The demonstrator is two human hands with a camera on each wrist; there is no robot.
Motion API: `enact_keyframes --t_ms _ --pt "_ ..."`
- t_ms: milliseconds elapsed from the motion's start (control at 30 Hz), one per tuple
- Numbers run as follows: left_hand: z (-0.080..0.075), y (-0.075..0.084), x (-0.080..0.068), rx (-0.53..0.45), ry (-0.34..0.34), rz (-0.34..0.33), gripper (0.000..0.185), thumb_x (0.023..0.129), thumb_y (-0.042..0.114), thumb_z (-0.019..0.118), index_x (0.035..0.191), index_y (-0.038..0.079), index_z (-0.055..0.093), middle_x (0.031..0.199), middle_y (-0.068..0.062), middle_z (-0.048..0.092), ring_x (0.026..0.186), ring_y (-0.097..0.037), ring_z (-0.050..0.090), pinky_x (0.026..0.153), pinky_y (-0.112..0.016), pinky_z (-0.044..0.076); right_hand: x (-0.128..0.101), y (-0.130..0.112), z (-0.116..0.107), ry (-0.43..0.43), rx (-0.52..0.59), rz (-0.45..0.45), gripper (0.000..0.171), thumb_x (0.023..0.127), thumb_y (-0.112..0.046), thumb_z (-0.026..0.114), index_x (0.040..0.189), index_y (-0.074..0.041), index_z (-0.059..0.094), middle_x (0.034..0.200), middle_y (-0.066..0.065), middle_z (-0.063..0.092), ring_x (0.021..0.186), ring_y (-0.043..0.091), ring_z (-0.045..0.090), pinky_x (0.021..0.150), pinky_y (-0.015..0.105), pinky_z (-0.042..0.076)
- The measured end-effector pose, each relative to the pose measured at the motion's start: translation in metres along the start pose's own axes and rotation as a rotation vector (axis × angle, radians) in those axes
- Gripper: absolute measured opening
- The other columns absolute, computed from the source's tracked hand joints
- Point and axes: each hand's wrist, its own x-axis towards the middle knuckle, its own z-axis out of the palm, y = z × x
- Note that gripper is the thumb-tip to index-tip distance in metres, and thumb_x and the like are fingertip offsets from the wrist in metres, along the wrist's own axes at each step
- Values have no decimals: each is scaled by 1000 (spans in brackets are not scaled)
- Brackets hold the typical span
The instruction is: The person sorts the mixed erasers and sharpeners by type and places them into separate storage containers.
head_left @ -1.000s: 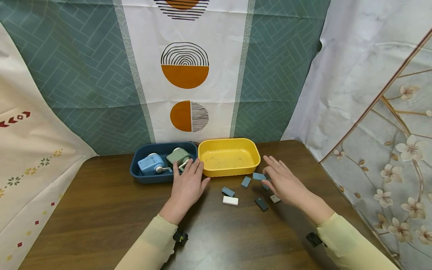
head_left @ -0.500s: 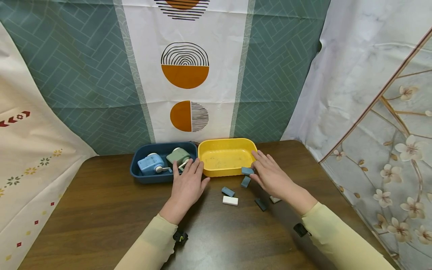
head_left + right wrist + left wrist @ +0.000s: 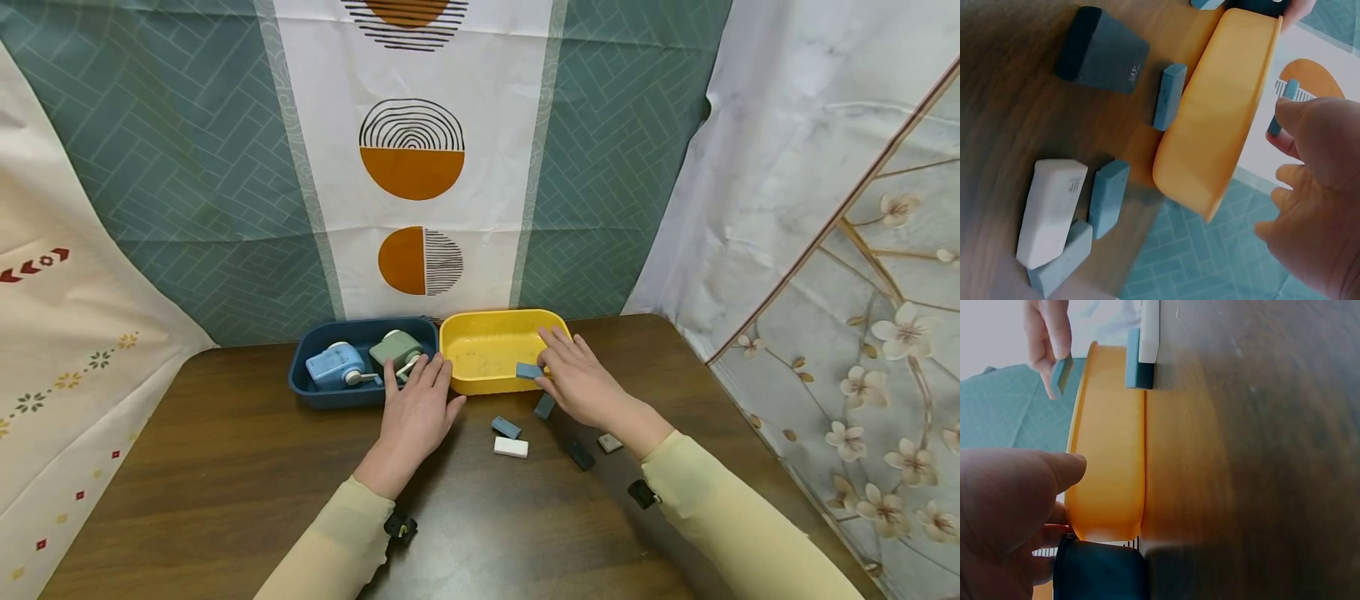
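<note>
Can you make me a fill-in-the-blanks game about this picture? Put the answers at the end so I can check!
1. The right hand pinches a small blue-grey rectangular block above the ____ round-cornered plastic tray.
2. The dark-blue round-cornered plastic tray holds a light-blue bottle-like plastic container and a ____ bottle-like plastic container.
3. The wooden tabletop under the trays is coloured ____.

Missing words: yellow; green; brown.

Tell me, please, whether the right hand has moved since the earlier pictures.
Yes, leftward: in the head view, the right hand reaches further across the yellow tray.
</note>
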Motion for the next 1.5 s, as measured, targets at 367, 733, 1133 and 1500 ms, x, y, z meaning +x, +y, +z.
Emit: enact_keyframes --t_ms 367,733,1133,1500 --pt "1 0 0 -6 -9 -3 71 108 47 71 163 6 54 170 -14 48 159 -39 41 127 -79 8 18 -6 7 -22 19 29 24 111 -26 70 121 -5 62 174 26 36 164 44 27 129 72 20" --pt "1 0 0 -4 -23 -9 70 109 47 70 165 7 52 172 -14 46 160 -38 39 128 -78 5 35 -6 18 -39 52 59 26 113 -30 66 124 -6 60 177 22 31 166 41 24 130 72 15" --pt "1 0 0 17 -22 -7 71 108 48 70 165 8 52 171 -13 47 160 -38 40 128 -78 8 55 -9 23 -58 105 126 27 115 -33 62 122 -7 61 178 21 31 167 39 23 131 70 15" --pt "0 0 0 18 -17 -3 71 108 47 71 164 8 53 170 -13 48 159 -38 41 128 -78 9 67 -8 30 -75 116 166 29 114 -34 63 124 -7 61 177 21 33 167 39 23 131 71 14"
